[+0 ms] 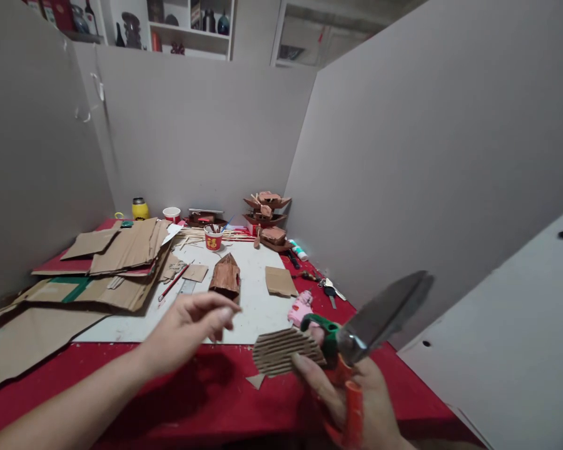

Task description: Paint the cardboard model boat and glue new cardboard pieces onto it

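My right hand [356,400] grips a pair of scissors [366,331] with red and green handles, the blades pointing up to the right. Its fingers also hold a small ribbed piece of corrugated cardboard [281,351] just left of the scissors. A tiny cardboard offcut [256,380] lies on the red tabletop [206,394] below it. My left hand [192,325] hovers over the table's near edge with fingers loosely curled, holding nothing, a little left of the ribbed piece.
A white work mat [253,294] carries a brown cardboard model house [226,275], a cardboard square [280,281] and a pink glue gun [300,307]. Cardboard sheets [122,262] pile up at left. Cups, sticks and cardboard models stand at the back. Grey partition walls enclose the table.
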Available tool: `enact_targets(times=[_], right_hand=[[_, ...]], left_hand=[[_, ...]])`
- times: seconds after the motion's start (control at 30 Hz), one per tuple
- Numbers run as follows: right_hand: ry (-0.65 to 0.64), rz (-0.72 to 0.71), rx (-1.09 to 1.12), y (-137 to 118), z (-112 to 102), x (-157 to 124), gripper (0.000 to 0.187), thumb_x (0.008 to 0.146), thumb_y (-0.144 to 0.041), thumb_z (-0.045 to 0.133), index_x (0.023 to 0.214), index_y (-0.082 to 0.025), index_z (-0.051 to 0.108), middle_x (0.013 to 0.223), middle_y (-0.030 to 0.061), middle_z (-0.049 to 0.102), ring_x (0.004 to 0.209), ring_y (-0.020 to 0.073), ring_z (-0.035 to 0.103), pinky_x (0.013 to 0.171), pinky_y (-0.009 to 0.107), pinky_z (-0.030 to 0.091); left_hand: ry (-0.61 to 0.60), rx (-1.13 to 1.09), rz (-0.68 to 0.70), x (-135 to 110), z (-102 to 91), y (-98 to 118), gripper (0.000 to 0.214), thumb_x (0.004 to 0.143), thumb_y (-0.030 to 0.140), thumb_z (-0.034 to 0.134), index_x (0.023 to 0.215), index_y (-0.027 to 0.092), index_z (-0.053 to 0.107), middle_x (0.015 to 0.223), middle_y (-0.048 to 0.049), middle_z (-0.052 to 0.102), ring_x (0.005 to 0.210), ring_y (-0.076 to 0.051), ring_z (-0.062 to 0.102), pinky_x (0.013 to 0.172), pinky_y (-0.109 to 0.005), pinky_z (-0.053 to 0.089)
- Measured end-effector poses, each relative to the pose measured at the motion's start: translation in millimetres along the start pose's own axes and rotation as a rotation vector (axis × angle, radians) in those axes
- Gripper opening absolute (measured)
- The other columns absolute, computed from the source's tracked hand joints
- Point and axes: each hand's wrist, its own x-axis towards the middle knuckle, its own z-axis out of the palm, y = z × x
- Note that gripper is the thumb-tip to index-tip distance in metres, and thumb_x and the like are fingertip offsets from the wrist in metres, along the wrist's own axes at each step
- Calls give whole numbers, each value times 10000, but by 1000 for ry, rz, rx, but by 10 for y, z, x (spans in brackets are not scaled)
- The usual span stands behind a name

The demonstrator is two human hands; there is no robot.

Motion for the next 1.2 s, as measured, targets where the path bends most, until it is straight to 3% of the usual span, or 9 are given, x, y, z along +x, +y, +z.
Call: enact_targets(times=[0.1,0.2,0.4,0.6,0.73,1.03,1.1,1.17,1.2], right_hand=[[133,5,-67,41,-204,-22,332,727,-440,748,911,-201,608,807,54,692,685,215,671,627,283,573],[142,57,-64,52,-327,-57,331,726,-426,751,918,-197,610,793,45,698,654,212,676,581,267,570],[146,110,-45,124,-461,-157,376,702,-430,772,954,-196,622,768,47,707,621,213,671,550,276,573],[115,96,-41,133,-514,-198,329,718,-418,756,941,-215,625,731,17,676,598,190,630,543,266,551],[80,70,-74,154,-527,-232,265,740,-377,741,894,-215,598,657,-21,579,535,147,530,498,246,499],[-16,91,-5,236,-530,-244,229,776,-342,715,901,-215,572,634,-39,521,541,141,514,508,235,484],[-13,97,27,235,-527,-222,244,761,-329,730,907,-217,569,650,-36,538,552,143,524,515,234,490],[-15,106,47,238,-535,-201,261,742,-305,748,913,-219,571,657,-35,555,555,142,529,518,228,491],[-15,110,53,242,-541,-191,263,735,-296,754,913,-220,575,655,-36,561,551,138,527,516,224,489]], left_hand=[[199,262,55,122,-303,-101,283,795,380,639,917,135,710,673,-13,652,541,-105,508,543,-219,426],[156,577,112,206,-398,-241,236,821,339,589,882,149,715,713,-31,699,598,-135,562,581,-234,438],[2,891,239,129,-172,-361,218,871,256,510,926,176,705,863,-80,736,738,-179,635,683,-263,438],[-249,1094,238,-42,240,-399,245,908,316,483,832,182,674,730,-67,690,630,-173,619,582,-256,378],[-344,1080,103,-65,447,-415,217,847,386,589,895,182,648,814,-62,684,665,-187,607,571,-259,364],[-297,840,-67,-61,525,-387,140,829,235,547,835,164,668,778,-39,675,687,-157,570,623,-238,416],[-432,735,-124,-137,468,-278,184,831,297,569,783,166,689,674,-15,650,591,-131,529,541,-214,387],[-657,573,-228,-200,363,-135,219,800,373,628,771,181,728,590,3,631,509,-115,496,470,-202,349],[-688,528,-271,-209,295,-66,237,780,403,653,791,184,742,567,6,628,480,-111,488,450,-201,338]])
